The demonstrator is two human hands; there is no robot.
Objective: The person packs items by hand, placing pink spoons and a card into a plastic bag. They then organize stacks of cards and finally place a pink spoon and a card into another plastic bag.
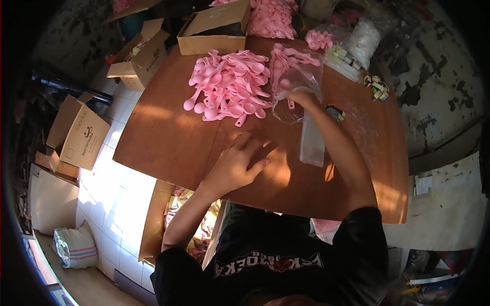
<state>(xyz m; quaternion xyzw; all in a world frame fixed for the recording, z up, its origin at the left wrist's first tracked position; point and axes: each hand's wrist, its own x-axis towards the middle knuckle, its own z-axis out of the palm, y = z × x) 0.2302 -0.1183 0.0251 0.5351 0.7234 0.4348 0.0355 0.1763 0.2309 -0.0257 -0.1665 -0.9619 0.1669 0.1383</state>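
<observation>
My left hand (pixel 236 166) is over the near part of the brown table, palm down, fingers spread and holding nothing. Beyond it lies a large heap of pink plastic spoons (pixel 229 84). My right hand (pixel 301 98) is at the mouth of a clear plastic bag (pixel 311 84), its fingers closed on the bag's edge. More pink spoons (pixel 287 64) lie in or under that bag; the thin film makes it hard to tell which. One spoon handle points toward me just below my right fingers, which partly hide it.
On the table (pixel 163 137), a cardboard box (pixel 212 43) and a big bag of pink spoons (pixel 273 20) stand at the back. Stacked clear sleeves (pixel 312 143) lie under my right forearm. Small label bundles (pixel 376 87) sit at right. An open carton (pixel 158 214) is below the front edge.
</observation>
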